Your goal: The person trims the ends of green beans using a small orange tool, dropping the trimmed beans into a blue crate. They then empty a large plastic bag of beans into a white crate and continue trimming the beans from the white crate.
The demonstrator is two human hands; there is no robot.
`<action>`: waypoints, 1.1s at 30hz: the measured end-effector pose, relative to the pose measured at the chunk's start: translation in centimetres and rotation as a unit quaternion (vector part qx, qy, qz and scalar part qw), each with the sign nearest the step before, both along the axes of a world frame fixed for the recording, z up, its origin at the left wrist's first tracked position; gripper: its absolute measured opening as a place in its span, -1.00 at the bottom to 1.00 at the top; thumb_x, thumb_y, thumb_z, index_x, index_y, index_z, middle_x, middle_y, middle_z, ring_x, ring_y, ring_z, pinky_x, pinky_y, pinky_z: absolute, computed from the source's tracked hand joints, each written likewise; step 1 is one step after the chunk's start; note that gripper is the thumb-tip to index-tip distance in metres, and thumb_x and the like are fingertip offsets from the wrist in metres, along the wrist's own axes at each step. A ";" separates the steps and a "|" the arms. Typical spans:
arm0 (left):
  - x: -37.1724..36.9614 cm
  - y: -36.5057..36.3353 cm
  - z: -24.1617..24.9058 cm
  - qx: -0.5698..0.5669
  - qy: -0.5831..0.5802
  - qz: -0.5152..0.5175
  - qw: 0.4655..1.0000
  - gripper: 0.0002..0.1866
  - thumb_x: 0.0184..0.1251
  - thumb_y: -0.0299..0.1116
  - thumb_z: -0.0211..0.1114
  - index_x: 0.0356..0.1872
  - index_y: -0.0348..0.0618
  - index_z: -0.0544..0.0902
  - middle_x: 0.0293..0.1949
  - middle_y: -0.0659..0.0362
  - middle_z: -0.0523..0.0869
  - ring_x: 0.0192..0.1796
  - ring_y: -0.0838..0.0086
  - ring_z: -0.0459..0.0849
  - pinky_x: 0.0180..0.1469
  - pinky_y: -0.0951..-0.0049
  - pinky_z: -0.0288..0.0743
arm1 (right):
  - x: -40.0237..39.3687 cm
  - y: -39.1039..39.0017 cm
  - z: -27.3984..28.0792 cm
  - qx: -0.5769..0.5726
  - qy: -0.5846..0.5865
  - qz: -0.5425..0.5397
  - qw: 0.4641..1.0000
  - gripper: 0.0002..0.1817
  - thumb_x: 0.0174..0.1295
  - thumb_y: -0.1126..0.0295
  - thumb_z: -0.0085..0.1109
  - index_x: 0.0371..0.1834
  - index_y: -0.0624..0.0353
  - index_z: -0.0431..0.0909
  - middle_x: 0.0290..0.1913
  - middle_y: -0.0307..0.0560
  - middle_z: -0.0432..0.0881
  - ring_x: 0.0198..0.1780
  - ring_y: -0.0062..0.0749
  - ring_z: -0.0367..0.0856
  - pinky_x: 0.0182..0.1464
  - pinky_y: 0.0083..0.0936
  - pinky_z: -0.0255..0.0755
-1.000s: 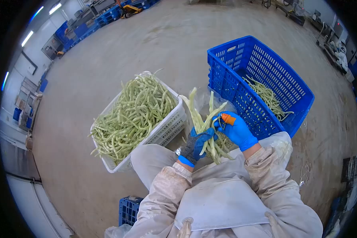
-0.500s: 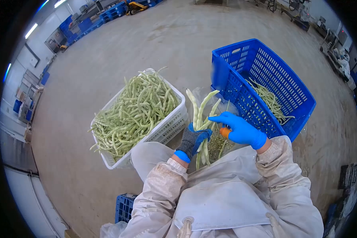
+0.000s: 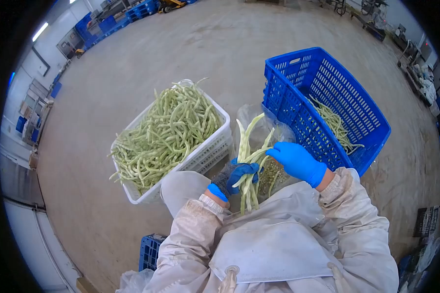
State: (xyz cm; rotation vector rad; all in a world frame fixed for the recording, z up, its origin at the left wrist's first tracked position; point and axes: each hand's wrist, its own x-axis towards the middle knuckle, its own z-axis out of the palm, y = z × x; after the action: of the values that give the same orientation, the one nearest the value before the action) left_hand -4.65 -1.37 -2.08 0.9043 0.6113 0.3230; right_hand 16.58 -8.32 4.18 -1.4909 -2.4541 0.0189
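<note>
My left hand (image 3: 239, 177), in a dark grey knit and blue glove, is wrapped round a bunch of long pale green beans (image 3: 245, 141). The beans stick out above and below the fist. On the right, my blue-gloved right hand (image 3: 298, 163) has its fingers pinched at the tip of one bean from the bunch; the thumb is hidden. Below the hands, a clear plastic bag (image 3: 281, 129) holds small green scraps (image 3: 268, 177). To the left stands a white crate (image 3: 208, 151) heaped with green beans (image 3: 168, 134).
A blue slatted crate (image 3: 344, 78) stands at the right with a smaller pile of beans (image 3: 335, 122) inside. Near my left knee is a small blue crate (image 3: 150, 251). Blue pallets (image 3: 142, 10) and equipment line the far walls.
My right hand's stretched index finger has curled in to a bean tip, and the orange piece at its thumb is now out of sight. The bunch in my left hand has shifted and fanned slightly.
</note>
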 end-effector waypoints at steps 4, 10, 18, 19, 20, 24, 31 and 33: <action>-0.5 0.2 -1.7 -0.031 -0.018 -0.014 0.999 -0.57 0.14 -0.36 0.25 0.05 -0.29 0.47 -0.22 0.07 0.63 -0.39 0.50 0.59 -0.30 0.50 0.52 | -0.2 -0.2 -0.4 -0.008 -0.008 0.008 1.000 -0.88 0.06 0.45 0.04 -0.30 0.12 0.43 -0.46 -0.10 0.42 -0.38 -0.17 0.50 -0.41 -0.28 0.40; 0.1 -2.0 1.1 -0.106 -0.106 -0.013 0.989 -0.50 0.18 -0.35 0.21 0.16 -0.26 0.36 -0.12 0.00 0.59 -0.35 0.44 0.57 -0.24 0.44 0.50 | -1.7 -0.9 -0.9 0.083 0.096 -0.051 0.991 -0.85 0.05 0.44 0.15 -0.29 0.14 0.47 -0.45 -0.07 0.49 -0.43 -0.13 0.50 -0.44 -0.29 0.38; -0.3 -3.6 1.0 -0.106 -0.095 0.048 0.989 -0.52 0.18 -0.36 0.20 0.12 -0.32 0.37 -0.25 0.07 0.59 -0.35 0.42 0.58 -0.23 0.40 0.51 | -4.1 -1.9 -2.1 0.092 0.283 -0.157 0.942 -0.85 0.09 0.49 0.11 -0.24 0.18 0.50 -0.40 -0.04 0.55 -0.45 -0.27 0.53 -0.42 -0.43 0.40; -0.3 -3.7 1.3 -0.106 -0.093 0.045 0.989 -0.52 0.18 -0.36 0.20 0.12 -0.32 0.37 -0.25 0.07 0.59 -0.35 0.42 0.58 -0.23 0.40 0.51 | -4.2 -2.0 -2.7 0.047 0.379 -0.201 0.902 -0.84 0.14 0.48 0.11 -0.20 0.20 0.50 -0.38 -0.07 0.57 -0.44 -0.36 0.54 -0.41 -0.50 0.41; -0.3 -3.6 1.7 -0.090 -0.089 0.050 0.991 -0.51 0.17 -0.35 0.22 0.11 -0.32 0.37 -0.26 0.08 0.58 -0.35 0.42 0.58 -0.22 0.41 0.52 | -4.0 -1.8 -3.3 0.047 0.379 -0.204 0.901 -0.84 0.14 0.48 0.11 -0.20 0.20 0.50 -0.38 -0.07 0.57 -0.44 -0.36 0.54 -0.41 -0.50 0.41; -1.1 -3.5 2.0 -0.083 -0.140 0.058 0.985 -0.46 0.12 -0.33 0.27 0.13 -0.29 0.36 -0.22 0.10 0.56 -0.31 0.44 0.58 -0.20 0.43 0.52 | -0.8 -0.9 -4.3 0.036 0.575 -0.314 0.755 -0.88 0.19 0.47 0.07 -0.24 0.20 0.52 -0.42 -0.14 0.57 -0.40 -0.55 0.48 -0.36 -0.56 0.37; -2.1 -2.5 -0.6 -0.140 -0.260 0.093 0.951 -0.47 0.14 -0.35 0.27 0.14 -0.23 0.35 -0.17 0.08 0.55 -0.26 0.44 0.58 -0.14 0.40 0.53 | 2.5 -1.8 -5.8 0.026 0.221 -0.173 0.959 -0.70 0.23 0.32 0.11 0.00 0.16 0.50 -0.12 -0.07 0.59 -0.10 -0.50 0.49 -0.02 -0.55 0.38; -1.7 -2.8 0.1 -0.146 -0.229 0.100 0.957 -0.49 0.17 -0.37 0.20 0.16 -0.23 0.31 -0.24 0.13 0.51 -0.42 0.51 0.47 -0.13 0.37 0.44 | -0.9 -1.1 -2.5 -0.143 0.455 -0.171 0.862 -0.60 0.23 0.24 0.13 0.09 0.19 0.46 -0.01 -0.06 0.56 0.02 -0.45 0.48 0.09 -0.54 0.33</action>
State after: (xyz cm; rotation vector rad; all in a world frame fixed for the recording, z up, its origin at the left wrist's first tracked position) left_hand -6.40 -4.14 -1.96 0.4587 0.3057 0.5885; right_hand 15.70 -9.45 1.71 -1.5096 -1.4463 0.8425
